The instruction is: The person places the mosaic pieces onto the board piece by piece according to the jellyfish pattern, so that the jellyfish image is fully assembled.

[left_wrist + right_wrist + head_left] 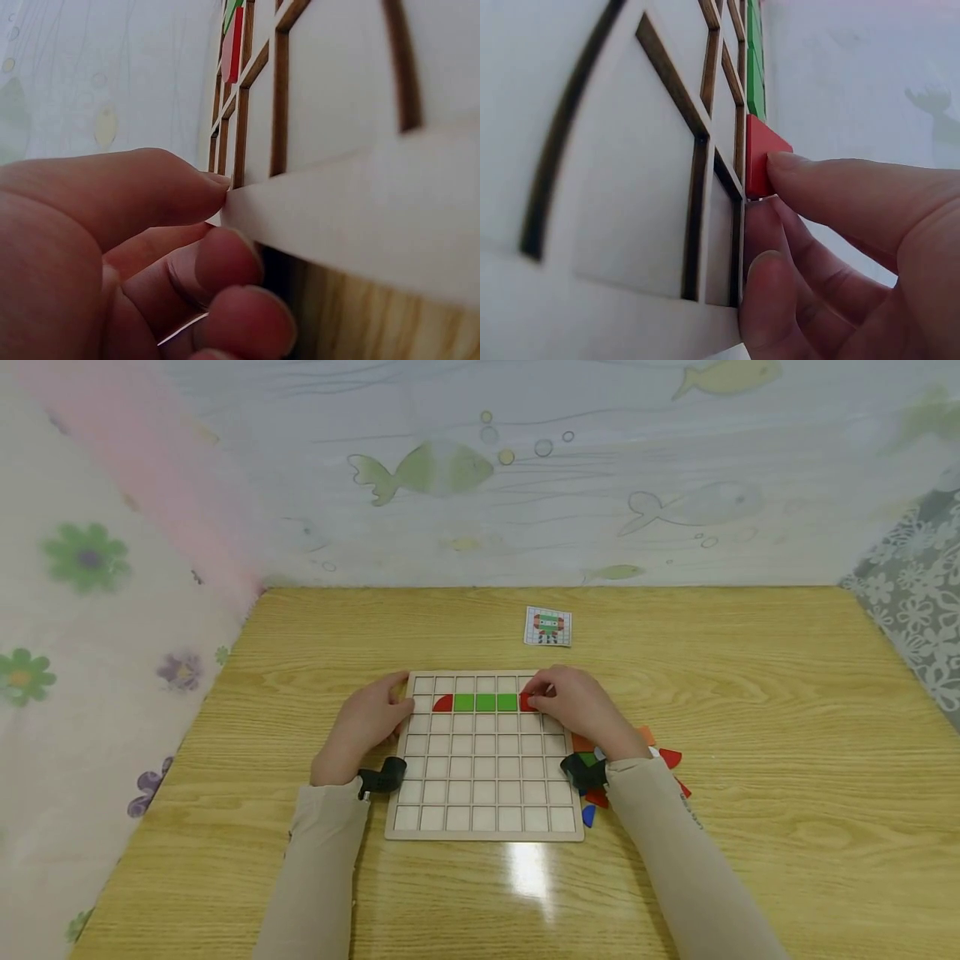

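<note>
A wooden grid board (487,793) lies flat on the table. In its second row from the back sit a red quarter-circle piece (444,703) and three green squares, the middle one (486,702) among them. My left hand (363,722) holds the board's left edge, thumb on the rim and fingers curled by its side, as the left wrist view shows. At the right end of that row my right hand (577,702) pinches a red piece (759,154) between thumb and fingers, at a cell beside the last green square. The fingers hide part of this piece's shape.
Loose coloured pieces, including a red one (670,757) and a blue one (588,816), lie right of the board, partly under my right forearm. A small pattern card (547,627) is on the table behind the board. A patterned curtain (480,527) hangs at the table's back edge.
</note>
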`<state>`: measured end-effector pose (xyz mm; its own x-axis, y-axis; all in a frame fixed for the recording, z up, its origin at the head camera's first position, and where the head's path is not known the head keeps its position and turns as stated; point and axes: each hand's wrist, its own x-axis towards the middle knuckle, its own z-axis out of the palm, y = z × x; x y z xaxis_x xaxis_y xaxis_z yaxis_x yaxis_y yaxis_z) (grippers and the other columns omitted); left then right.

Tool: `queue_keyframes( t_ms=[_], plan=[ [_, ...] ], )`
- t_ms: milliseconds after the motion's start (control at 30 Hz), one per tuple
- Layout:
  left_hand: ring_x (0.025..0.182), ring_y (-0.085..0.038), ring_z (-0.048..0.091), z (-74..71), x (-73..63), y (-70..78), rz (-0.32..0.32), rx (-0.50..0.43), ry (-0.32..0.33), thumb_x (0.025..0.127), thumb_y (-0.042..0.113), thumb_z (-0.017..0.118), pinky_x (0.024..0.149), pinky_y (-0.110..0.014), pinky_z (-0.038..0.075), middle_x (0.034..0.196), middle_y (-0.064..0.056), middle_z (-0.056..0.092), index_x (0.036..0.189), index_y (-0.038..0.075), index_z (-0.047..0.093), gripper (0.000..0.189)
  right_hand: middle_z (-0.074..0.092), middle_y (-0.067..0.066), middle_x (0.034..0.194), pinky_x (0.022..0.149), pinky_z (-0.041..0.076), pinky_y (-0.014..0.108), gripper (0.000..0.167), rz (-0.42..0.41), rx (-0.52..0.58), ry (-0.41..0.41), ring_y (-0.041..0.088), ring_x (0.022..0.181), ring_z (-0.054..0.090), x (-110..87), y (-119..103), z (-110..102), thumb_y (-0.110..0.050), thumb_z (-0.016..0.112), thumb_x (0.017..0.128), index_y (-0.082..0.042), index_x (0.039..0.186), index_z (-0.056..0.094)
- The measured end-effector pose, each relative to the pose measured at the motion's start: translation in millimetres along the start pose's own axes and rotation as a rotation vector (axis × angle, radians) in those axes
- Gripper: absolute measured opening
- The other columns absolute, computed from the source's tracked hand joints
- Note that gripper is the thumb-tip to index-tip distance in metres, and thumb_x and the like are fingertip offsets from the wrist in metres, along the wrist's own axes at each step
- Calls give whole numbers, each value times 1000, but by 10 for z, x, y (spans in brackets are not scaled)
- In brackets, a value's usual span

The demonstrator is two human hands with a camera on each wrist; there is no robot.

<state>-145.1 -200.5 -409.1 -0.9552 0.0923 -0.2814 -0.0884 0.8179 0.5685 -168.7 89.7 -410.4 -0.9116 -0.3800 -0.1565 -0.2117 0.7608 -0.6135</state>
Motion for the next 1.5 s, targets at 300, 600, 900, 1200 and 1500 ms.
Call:
queue_keyframes(
  t_ms=[300,600,900,1200,1500],
  plan=[
    [46,-16,52,5,-1,15,-13,6,3,90,28,48,52,-29,42,60,-1,57,140,15,31,54,59,-3,88,75,42,32,12,-3,-16,0,16,82,52,-12,-34,9,-23,60,86,-19,96,65],
    [47,-16,52,13,8,-4,-11,-14,14,89,27,49,49,-29,43,64,-2,57,139,16,31,54,58,-2,86,71,41,31,13,2,-33,1,17,78,50,-16,-28,-9,-23,60,85,-18,97,65],
    [47,-16,52,13,8,-6,-16,-8,12,89,27,49,50,-30,43,63,-2,57,140,16,31,55,58,-1,86,72,42,31,14,7,-17,-15,17,80,50,-4,-11,-14,-23,60,85,-17,96,66],
    [48,-16,52,-2,-12,0,-9,-22,6,89,26,49,50,-29,43,66,-2,57,139,15,31,55,58,-1,89,74,41,32,19,-9,-25,-40,18,82,49,-38,-2,-58,-24,58,86,-18,103,65],
    [48,-16,52,46,14,-9,-19,-50,3,89,27,49,50,-29,44,65,-2,58,139,18,32,55,58,-2,98,77,42,34,25,-25,61,-47,17,87,52,-139,110,-192,-31,53,89,-19,109,61]
  ],
)
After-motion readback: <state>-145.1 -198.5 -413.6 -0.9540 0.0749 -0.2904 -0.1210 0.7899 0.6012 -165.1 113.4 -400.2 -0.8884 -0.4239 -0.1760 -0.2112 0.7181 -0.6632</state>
